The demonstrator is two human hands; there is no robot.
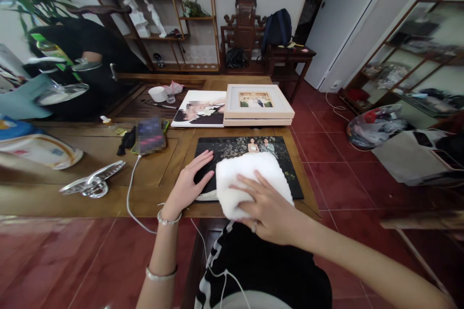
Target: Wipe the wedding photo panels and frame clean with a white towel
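Right hand pressed on white cloth, just below center of frame; could not tell whether cloth was pinched. Left hand, loosely spread, lay on left part of dark photo, under cloth. Pale picture frame above center.

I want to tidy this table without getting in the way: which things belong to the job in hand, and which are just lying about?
In use:
- white cloth, under the right hand
- dark photo panel, beneath the cloth and left hand

Apparently lying about:
- silver claw clip
- phone
- white cup
- framed picture, untouched, though possibly related
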